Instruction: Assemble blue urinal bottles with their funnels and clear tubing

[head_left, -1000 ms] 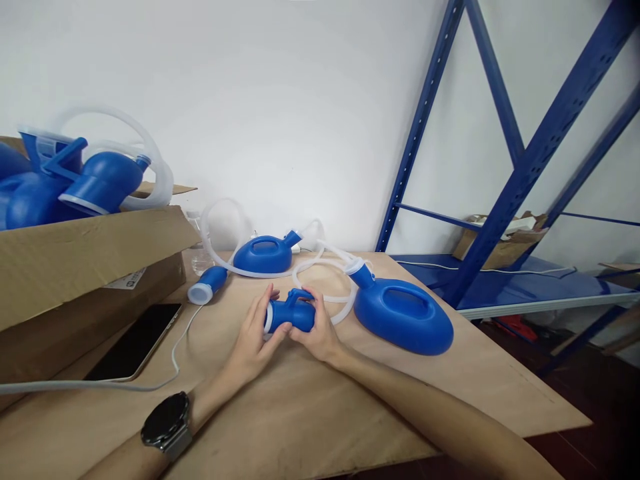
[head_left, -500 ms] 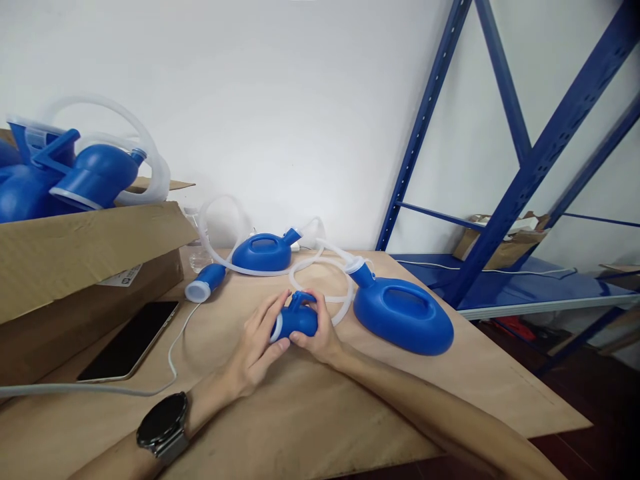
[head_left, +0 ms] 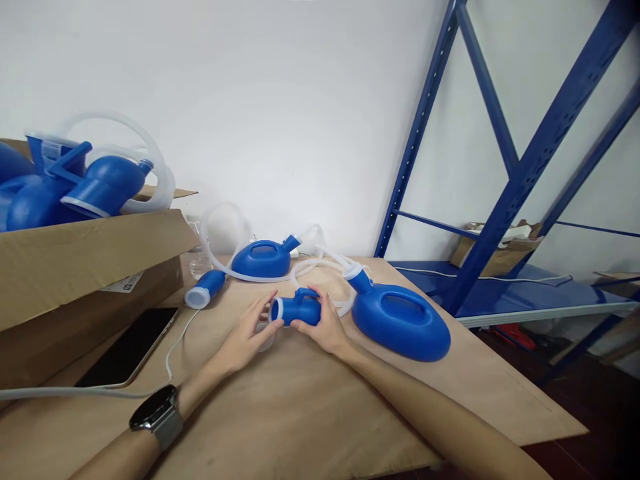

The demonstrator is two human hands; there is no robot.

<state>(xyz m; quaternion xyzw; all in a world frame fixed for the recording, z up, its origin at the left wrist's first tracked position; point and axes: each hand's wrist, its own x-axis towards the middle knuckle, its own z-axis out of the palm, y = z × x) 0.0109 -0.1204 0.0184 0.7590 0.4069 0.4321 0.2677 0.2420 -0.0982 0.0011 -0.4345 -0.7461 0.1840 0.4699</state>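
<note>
Between my hands is a small blue urinal cup (head_left: 305, 311) with a loop handle and a white-rimmed mouth that faces left. My right hand (head_left: 327, 325) grips its rounded right end, thumb in front and fingers by the handle. My left hand (head_left: 253, 331) is at the mouth, its thumb by the rim. A translucent round lid (head_left: 267, 342) shows between and below its thumb and fingers, partly hidden. To the right lies a large blue urinal bottle (head_left: 400, 321) with a clear hose (head_left: 345, 305) at its neck.
Behind lie another blue urinal bottle (head_left: 263, 259) and a blue urinal cup (head_left: 205, 289). A cardboard box (head_left: 100, 250) with several blue parts, a phone (head_left: 127, 347) and a white cable (head_left: 170, 357) are at left. Blue metal shelving (head_left: 500, 200) stands beyond the table's right edge (head_left: 540, 393).
The cup has turned, so its mouth now shows uncovered. My left hand has shifted slightly left, and a translucent lid shows by it. My right hand keeps its grip.
</note>
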